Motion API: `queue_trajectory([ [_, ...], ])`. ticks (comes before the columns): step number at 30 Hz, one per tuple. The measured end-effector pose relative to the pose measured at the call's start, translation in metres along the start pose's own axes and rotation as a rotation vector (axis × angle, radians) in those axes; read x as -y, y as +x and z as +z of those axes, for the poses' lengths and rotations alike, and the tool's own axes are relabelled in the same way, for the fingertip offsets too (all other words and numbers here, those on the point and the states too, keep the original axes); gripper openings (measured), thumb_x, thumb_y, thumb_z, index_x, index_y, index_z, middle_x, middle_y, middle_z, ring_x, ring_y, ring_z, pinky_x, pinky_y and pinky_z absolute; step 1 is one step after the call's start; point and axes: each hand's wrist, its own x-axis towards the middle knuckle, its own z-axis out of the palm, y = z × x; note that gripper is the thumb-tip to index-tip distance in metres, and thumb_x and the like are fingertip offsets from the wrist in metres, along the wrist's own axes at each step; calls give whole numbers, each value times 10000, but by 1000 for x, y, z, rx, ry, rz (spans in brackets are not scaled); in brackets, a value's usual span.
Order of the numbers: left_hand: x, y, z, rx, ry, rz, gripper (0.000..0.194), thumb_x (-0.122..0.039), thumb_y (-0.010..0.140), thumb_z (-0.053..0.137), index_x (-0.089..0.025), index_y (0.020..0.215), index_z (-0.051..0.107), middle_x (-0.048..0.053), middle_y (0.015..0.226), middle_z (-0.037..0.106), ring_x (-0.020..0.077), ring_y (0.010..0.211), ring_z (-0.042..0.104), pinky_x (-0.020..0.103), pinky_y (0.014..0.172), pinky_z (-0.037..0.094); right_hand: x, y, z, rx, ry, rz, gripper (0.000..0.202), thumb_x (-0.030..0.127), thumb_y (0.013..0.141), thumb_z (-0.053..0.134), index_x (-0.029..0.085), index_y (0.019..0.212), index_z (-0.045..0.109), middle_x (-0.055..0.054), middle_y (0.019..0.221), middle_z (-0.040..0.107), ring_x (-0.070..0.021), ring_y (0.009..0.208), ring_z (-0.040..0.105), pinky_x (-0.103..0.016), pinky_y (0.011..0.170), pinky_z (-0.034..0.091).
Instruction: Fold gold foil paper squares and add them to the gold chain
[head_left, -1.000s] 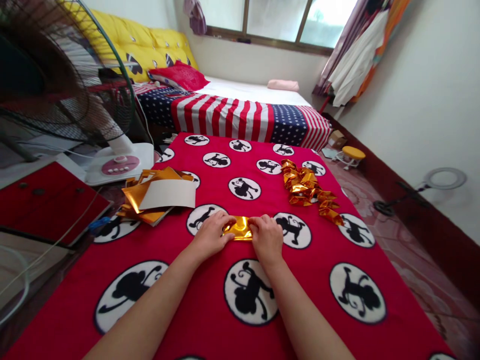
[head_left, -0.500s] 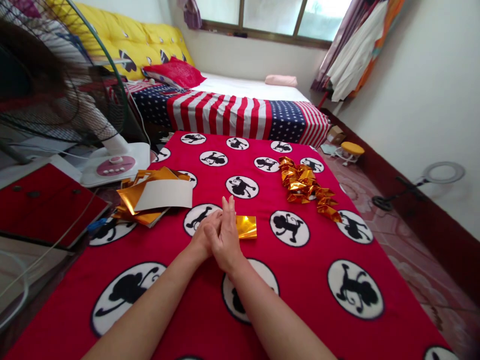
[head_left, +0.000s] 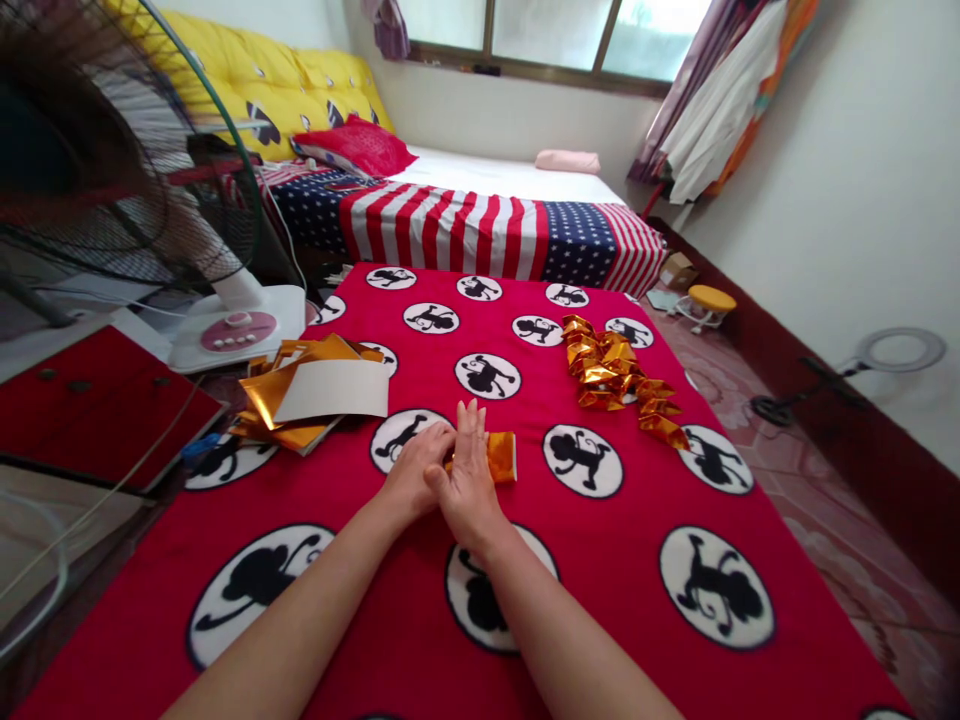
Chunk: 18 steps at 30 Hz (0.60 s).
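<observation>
One foil [head_left: 502, 458] lies between the table's [head_left: 615, 560] side edges, partly covered by the right hand [head_left: 469, 485] (fingers straight, side by side); left hand [head_left: 417, 468], grip unclear. Uneven pressure could skew it.

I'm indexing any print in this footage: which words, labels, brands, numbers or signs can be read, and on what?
None can be read.
Fan base: any marks by the buttons are too small to read.
Box on the floor: too small to tell.
Gold paper: no print shows; the right hand hides part of it.
Cloth: black figures in white circles, no lettering visible.
</observation>
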Motion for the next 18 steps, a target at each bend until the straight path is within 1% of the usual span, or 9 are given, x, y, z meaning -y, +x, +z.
queue_trajectory([
  [2, 3, 0, 0, 58, -40, 54, 188, -219, 785, 575, -197, 959, 643, 53, 960, 618, 203, 885, 559, 316, 822, 452, -5, -3, -4, 20, -31, -8, 915, 691, 901, 366, 168, 1557, 0, -152, 1623, 46, -287, 1494, -21, -538, 1162, 193],
  [3, 4, 0, 0, 65, -48, 62, 216, -211, 776, 573, -198, 981, 640, 54, 967, 610, 206, 897, 556, 326, 832, 452, -7, -5, -6, 33, -47, -13, 912, 691, 903, 358, 163, 1557, 5, -151, 1623, 46, -284, 1494, -24, -538, 1164, 191],
  [7, 0, -1, -3, 56, -69, 62, 273, -183, 765, 594, -210, 1032, 642, 48, 978, 608, 200, 917, 559, 322, 834, 455, -18, -11, -15, 81, -125, -25, 886, 665, 920, 336, 144, 1556, 9, -146, 1622, 57, -269, 1495, -22, -542, 1170, 179],
  [9, -3, -2, -5, 47, -70, 67, 274, -179, 763, 615, -211, 1033, 643, 45, 977, 613, 196, 916, 565, 312, 820, 458, -23, -15, -22, 116, -174, -18, 884, 645, 927, 337, 104, 1552, 25, -158, 1618, 55, -261, 1495, -26, -535, 1180, 155],
  [12, -6, -3, -5, 26, -52, 68, 275, -175, 754, 644, -208, 1027, 641, 45, 989, 618, 199, 924, 568, 313, 827, 461, -29, -20, -37, 208, -274, 4, 880, 625, 931, 355, 41, 1539, 102, -175, 1610, 58, -251, 1495, -24, -500, 1198, 113],
  [13, -6, -4, -5, 21, -48, 70, 277, -177, 756, 648, -207, 1031, 639, 47, 997, 619, 201, 931, 569, 317, 838, 462, -31, -22, -43, 242, -313, 8, 873, 623, 926, 375, 48, 1538, 135, -169, 1609, 67, -251, 1495, -10, -494, 1201, 107],
  [15, -4, -5, -4, 17, -51, 77, 281, -182, 765, 650, -209, 1045, 635, 49, 1018, 622, 205, 951, 570, 327, 864, 461, -34, -27, -53, 299, -387, -10, 872, 626, 898, 444, 97, 1540, 179, -142, 1610, 86, -256, 1496, 21, -501, 1200, 99],
  [18, -4, -6, -8, 36, -57, 80, 287, -184, 780, 645, -218, 1064, 635, 50, 1041, 626, 208, 979, 574, 338, 890, 461, -35, -31, -63, 314, -468, -21, 891, 608, 870, 507, 122, 1543, 182, -124, 1609, 90, -265, 1496, 36, -512, 1195, 95],
])
